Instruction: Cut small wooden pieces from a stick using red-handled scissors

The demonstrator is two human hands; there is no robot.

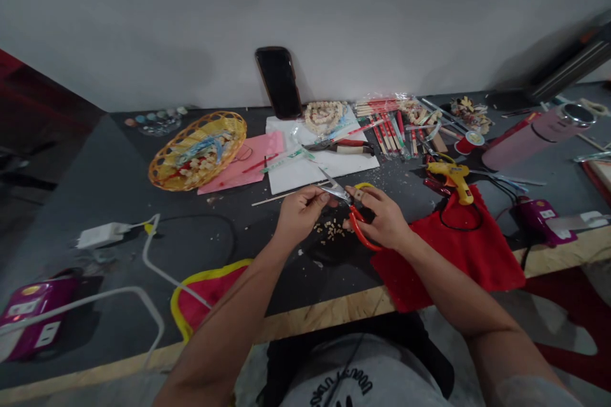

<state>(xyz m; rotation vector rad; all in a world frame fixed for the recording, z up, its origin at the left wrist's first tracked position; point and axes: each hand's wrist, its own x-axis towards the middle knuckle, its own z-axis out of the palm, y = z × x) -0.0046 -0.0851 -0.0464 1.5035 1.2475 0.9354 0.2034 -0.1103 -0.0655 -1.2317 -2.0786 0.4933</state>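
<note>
My right hand [382,219] is closed around a pair of scissors [354,224] with red handles. Their metal blades point up and to the left, slightly parted, over the dark table. My left hand [303,213] pinches with thumb and fingers beside the blades; whatever is in its fingertips is too small to make out. Just below both hands lie several short, pale cut pieces [333,230] on a dark, round surface. A thin pale stick [272,199] rests on the table beyond my left hand.
Behind are a white sheet [329,172] with pliers [351,148], a yellow basket [198,151] and a leaning phone [278,81]. To the right are packaged chopsticks [386,133], a yellow glue gun [451,179], red cloth [453,254] and a pink bottle [534,137]. Purple power blocks [42,315] and cables lie left.
</note>
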